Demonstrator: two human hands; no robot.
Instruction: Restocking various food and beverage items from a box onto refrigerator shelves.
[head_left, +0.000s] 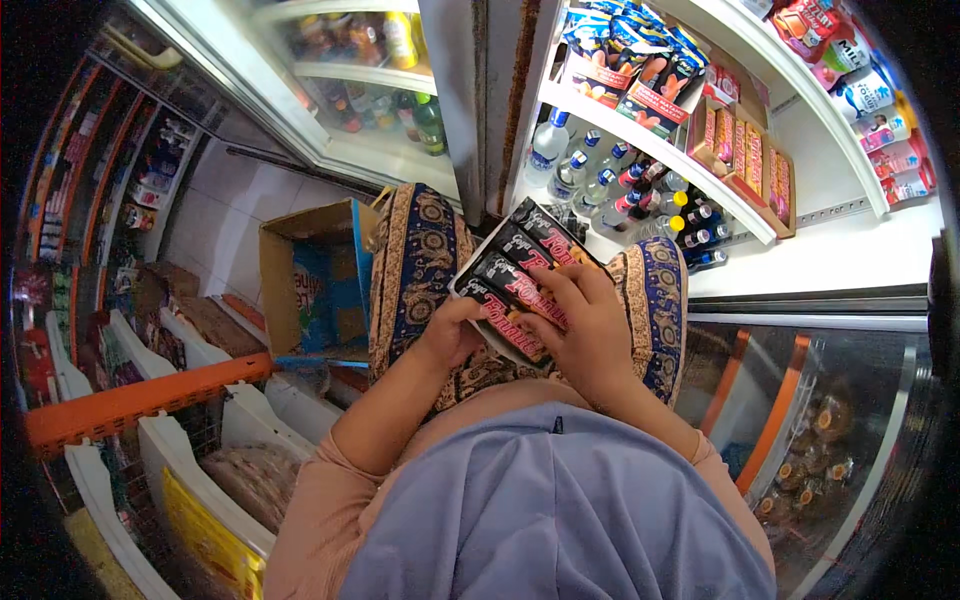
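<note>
A shallow white-edged box of black-wrapped snack bars (517, 289) with pink lettering rests tilted over my lap, between my patterned trouser legs. My left hand (455, 330) grips the box's near left corner, the thumb on its rim. My right hand (589, 322) lies over the bars from the right, its fingers spread on the wrappers; whether it grips one cannot be told. Just left of my knee an open cardboard carton (315, 277) with blue sides stands on the tiled floor.
Ahead on the right is a lit fridge with bottles (592, 176), packets in display boxes (637, 75), snack boxes (742, 165) and pouches. A glass fridge door (367, 82) stands at upper left. Shelf racks with an orange rail (150, 397) and packaged goods are at left. Glass reflects shelves at lower right.
</note>
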